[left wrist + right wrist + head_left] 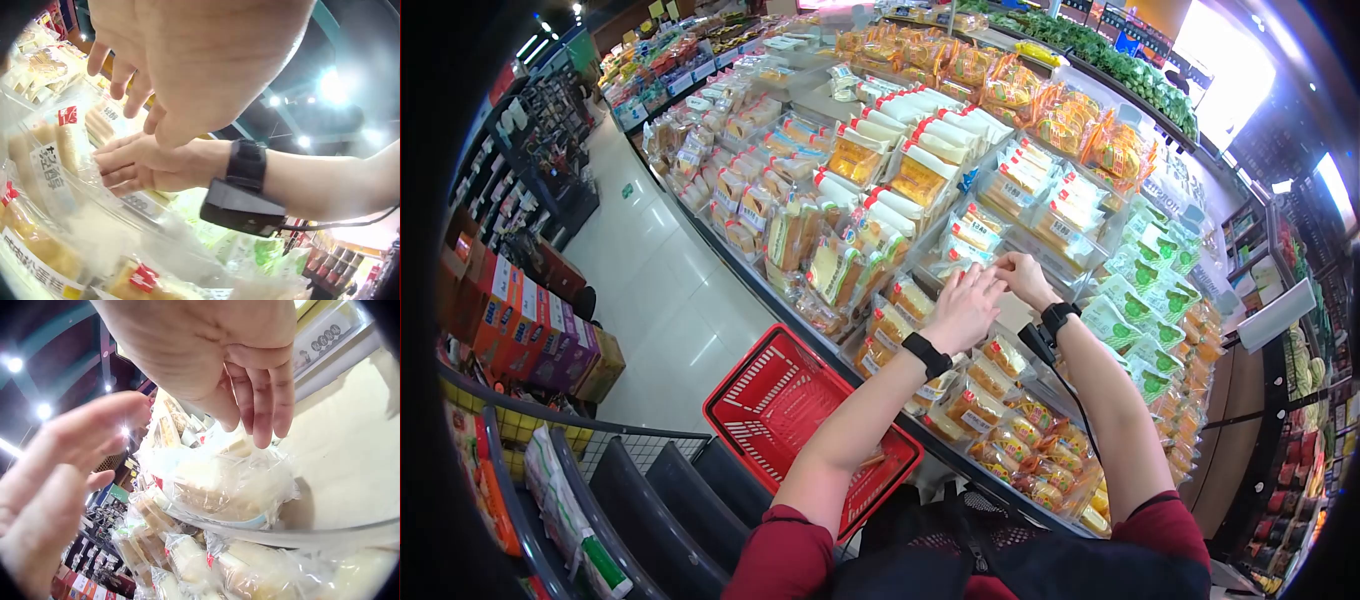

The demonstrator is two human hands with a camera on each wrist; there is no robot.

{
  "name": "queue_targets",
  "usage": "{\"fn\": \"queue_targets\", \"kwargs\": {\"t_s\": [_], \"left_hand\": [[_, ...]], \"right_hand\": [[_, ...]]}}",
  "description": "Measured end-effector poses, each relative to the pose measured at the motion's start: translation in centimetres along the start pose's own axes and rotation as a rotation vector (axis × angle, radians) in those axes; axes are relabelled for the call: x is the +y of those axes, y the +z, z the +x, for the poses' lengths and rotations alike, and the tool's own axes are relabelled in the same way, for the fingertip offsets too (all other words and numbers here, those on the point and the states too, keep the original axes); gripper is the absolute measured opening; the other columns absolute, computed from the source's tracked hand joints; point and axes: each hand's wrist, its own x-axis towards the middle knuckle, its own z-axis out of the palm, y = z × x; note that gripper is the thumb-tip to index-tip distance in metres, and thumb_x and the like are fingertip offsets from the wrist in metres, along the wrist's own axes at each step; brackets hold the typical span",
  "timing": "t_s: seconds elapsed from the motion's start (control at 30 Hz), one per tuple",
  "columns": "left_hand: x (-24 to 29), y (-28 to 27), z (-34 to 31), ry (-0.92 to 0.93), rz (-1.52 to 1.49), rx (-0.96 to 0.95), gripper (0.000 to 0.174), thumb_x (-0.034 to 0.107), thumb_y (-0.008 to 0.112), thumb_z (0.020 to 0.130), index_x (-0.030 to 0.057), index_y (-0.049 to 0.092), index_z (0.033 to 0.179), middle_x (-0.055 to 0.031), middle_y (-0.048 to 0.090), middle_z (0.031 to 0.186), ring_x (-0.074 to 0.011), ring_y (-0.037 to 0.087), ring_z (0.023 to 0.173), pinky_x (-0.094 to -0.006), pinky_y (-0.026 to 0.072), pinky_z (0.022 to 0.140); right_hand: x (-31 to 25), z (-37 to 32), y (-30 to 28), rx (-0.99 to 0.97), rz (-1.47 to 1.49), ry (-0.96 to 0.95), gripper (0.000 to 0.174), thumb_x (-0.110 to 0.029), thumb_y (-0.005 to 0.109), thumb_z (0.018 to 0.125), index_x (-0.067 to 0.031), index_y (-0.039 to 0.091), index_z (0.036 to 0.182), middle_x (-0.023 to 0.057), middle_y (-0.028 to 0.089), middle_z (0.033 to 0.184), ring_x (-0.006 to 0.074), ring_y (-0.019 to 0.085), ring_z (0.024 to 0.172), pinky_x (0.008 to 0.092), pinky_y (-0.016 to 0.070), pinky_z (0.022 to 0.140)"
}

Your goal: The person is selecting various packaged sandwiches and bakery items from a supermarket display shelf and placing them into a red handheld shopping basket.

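My right hand (pixel 1026 280) reaches over a clear tray, its fingers bent down at the top of a wrapped white bread (pixel 219 484). In the right wrist view the thumb and fingers (pixel 262 406) pinch the clear wrapper's upper edge. The left hand (pixel 967 305) hovers just beside it, fingers loosely extended and holding nothing. From the left wrist view, the left hand (pixel 187 62) hangs above the right hand (pixel 156 164), whose fingertips are at the edge of a wrapped bread (pixel 62 156) with a red label. More wrapped bread (pixel 972 235) lies in the tray.
A red shopping basket (pixel 775 390) sits left of the display edge. Packed loaves (pixel 970 410) lie in front of the hands, green-printed packs (pixel 1145 285) to the right, and bagged sandwiches (pixel 840 260) to the left. Beige tray base (pixel 350 444) shows beside the wrapped bread.
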Motion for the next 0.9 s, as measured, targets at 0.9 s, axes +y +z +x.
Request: {"fn": "queue_targets", "kwargs": {"t_s": [0.9], "left_hand": [[-2.6, -3.2, -4.5, -0.172, 0.081, 0.069, 0.044, 0.03, 0.059, 0.086, 0.006, 0.051, 0.121, -0.0143, 0.042, 0.133, -0.0295, 0.033, 0.128, -0.0491, 0.0233, 0.106]], "right_hand": [[-1.7, -0.5, 0.9, -0.441, 0.573, 0.497, 0.052, -0.013, 0.055, 0.091, 0.0053, 0.028, 0.132, 0.0229, 0.044, 0.124, 0.0345, 0.06, 0.099, 0.0416, 0.0546, 0.081]]}}
